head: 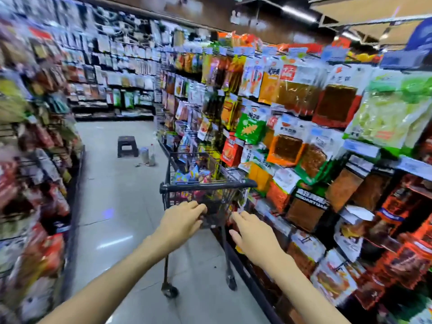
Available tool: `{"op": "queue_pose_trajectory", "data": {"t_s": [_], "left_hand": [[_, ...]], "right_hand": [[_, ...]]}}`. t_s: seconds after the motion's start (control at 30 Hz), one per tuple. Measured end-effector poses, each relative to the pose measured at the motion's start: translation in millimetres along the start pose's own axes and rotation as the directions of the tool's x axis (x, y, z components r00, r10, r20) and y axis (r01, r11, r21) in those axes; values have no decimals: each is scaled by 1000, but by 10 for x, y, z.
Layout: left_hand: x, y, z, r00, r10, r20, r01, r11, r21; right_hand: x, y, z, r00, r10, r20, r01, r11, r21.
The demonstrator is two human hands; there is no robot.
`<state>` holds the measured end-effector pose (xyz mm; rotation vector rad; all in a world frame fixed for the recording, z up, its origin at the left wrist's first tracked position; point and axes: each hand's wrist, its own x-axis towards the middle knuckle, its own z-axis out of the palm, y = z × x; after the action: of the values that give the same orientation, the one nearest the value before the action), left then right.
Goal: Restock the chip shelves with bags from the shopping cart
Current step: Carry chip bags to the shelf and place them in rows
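Both hands, left hand point(181, 218) and right hand point(251, 235), reach loose-fingered and empty toward the shopping cart point(208, 184), where chip bags point(189, 176) sit, probably light, puffy, crushable, so I'd pinch the top seam.

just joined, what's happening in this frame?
A person stands in a snack aisle behind a black shopping cart that holds colourful bags. Both arms reach toward its rear end: the left hand is at the cart's back frame, just below the handle bar, and the right hand hovers open beside it. Neither holds a bag. The cart sits close to the hanging snack shelves on the right. A black stool stands further down the aisle.
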<state>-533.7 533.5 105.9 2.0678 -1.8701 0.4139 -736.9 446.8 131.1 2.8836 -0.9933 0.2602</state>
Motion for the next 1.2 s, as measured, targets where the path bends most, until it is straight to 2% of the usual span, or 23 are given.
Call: {"op": "queue_pose_trajectory", "data": {"t_s": [0.13,0.27,0.33,0.4,0.5,0.8,0.87,1.2], "left_hand": [[-216,-1113,-86,984,-177,18,176,983,58],[-469,-2097,-114,959,-275,70,268,958,99],[-616,-2480,-111,942,-319,105,303,943,139],[-729,-2772,-81,930,-360,77,342,922,184],[-807,-3092,17,921,-378,92,361,919,157],[-438,-4219,510,880,-451,147,418,884,212],[-146,-4544,571,875,-449,182,418,889,185],[1465,-6075,918,900,-417,129,388,900,200]], "right_hand": [[910,-782,291,990,-138,-14,139,988,70],[1616,-1628,564,970,-243,14,240,963,125],[1892,-1978,667,957,-289,15,284,947,147],[2149,-2238,749,948,-317,5,311,932,185],[2487,-2507,898,934,-357,10,346,911,224],[3657,-2754,1442,902,-421,99,390,891,233],[4064,-2728,1530,901,-423,97,396,893,212],[6261,-2702,1904,903,-415,108,395,903,170]]}}
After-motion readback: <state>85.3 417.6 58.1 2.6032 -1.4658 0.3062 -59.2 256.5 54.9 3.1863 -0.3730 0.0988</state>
